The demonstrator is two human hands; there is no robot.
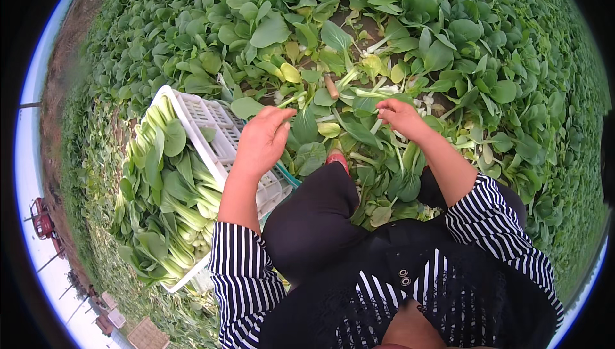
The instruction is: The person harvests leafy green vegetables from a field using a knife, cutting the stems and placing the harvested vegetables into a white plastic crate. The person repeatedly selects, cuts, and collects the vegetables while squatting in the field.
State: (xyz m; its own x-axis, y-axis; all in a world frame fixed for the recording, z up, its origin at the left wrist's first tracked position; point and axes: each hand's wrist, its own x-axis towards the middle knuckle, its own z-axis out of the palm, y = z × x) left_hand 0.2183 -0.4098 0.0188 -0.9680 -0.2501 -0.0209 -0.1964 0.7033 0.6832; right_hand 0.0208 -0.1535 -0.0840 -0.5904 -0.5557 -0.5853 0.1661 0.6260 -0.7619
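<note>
My left hand (263, 138) is over the inner edge of a white plastic crate (194, 145), palm down with the fingers bent. A cut leaf stalk (293, 99) shows just past its fingertips; whether they touch is unclear. On the other side, my right hand (402, 117) hovers over loose bok choy leaves (358, 130), thumb and fingertips drawn together near a pale stalk. What lies between those fingertips is too small to tell. A tool's wooden handle (331, 87) rests among the cut leaves between my hands, its other end hidden by foliage.
Harvested bok choy (192, 205) fills the crate at my left. Standing bok choy plants (413, 3) grow ahead and to the right. A red shoe (338, 159) shows below my knee. At the far left are a red vehicle (43, 219) and other crates (149, 333).
</note>
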